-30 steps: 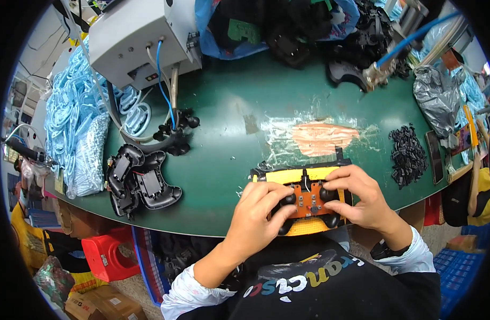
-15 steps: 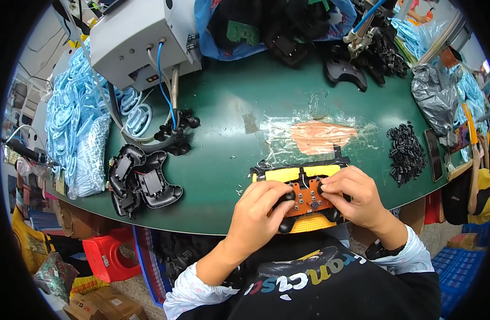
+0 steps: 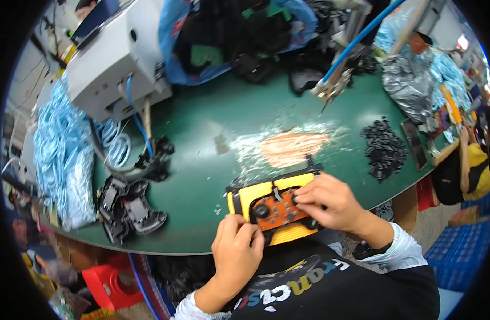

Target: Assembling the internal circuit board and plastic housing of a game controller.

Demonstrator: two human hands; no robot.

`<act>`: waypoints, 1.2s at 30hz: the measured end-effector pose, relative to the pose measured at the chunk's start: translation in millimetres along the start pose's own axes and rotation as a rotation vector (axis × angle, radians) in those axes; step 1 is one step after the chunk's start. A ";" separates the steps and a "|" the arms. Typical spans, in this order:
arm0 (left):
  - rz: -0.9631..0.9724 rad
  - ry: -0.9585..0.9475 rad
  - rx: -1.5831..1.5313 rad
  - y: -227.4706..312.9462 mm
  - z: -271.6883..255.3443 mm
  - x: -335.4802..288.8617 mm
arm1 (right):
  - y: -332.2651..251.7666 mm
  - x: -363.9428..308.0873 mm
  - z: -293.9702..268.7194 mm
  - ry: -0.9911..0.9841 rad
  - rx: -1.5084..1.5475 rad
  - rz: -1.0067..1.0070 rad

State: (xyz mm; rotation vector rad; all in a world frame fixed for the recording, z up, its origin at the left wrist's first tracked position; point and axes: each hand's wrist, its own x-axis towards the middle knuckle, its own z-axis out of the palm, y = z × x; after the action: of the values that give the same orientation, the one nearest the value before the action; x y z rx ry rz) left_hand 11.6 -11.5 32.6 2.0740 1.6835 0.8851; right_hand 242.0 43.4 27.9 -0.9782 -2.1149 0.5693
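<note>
Orange circuit board [image 3: 277, 210] sitting in yellow jig [image 3: 255, 193] on tabletop [image 3: 213, 122]; my left hand [image 3: 237, 250] pinching jig's near edge, steadying; my right hand [image 3: 330, 202] closed, fingertips pressing board flat, keeping pressure even

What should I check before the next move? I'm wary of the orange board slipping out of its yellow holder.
1. Orange board seated in yellow holder: ok.
2. Left hand at the holder's near-left corner: ok.
3. Right hand on the board's right end: ok.
4. Holder fully on green table: not ok, it sits at the near edge.
5. Parts under the right hand's fingers: cannot tell.
</note>
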 end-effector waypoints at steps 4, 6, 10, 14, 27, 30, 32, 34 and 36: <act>0.067 -0.057 -0.007 -7.8 -6.0 -2.2 | 17.5 8.7 -33.1 0.078 -0.114 0.114; 0.008 -0.065 -0.064 -3.4 -13.9 -1.2 | 55.6 29.6 -71.0 0.135 -0.310 0.251; -0.065 -0.039 -0.147 -9.5 -20.5 -4.9 | 167.7 95.6 -96.8 0.039 -0.418 0.345; -0.056 -0.027 -0.195 -4.2 -13.4 1.9 | 303.3 112.8 -116.6 -0.086 -0.532 0.312; -0.099 -0.010 -0.302 -20.2 -14.7 4.1 | 190.8 118.4 -118.0 -0.273 -0.264 0.308; -0.050 -0.024 -0.286 -10.4 -18.0 6.3 | 192.8 131.9 -100.9 -0.475 -0.251 0.230; -0.046 0.006 -0.288 -14.5 -20.1 1.9 | 179.0 132.4 -94.3 -0.521 -0.257 0.326; -0.037 0.029 -0.275 -19.8 -24.7 -3.0 | 176.7 119.2 -102.7 -0.463 -0.287 0.306; -0.078 0.047 -0.253 -28.0 -30.0 -10.9 | 162.8 110.4 -102.4 -0.453 -0.305 0.355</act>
State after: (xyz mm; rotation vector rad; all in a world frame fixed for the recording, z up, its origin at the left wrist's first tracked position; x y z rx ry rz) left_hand -30.1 -18.9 35.5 1.8225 1.5722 1.0681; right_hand 346.4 238.9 36.5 -1.5340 -2.4919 0.7077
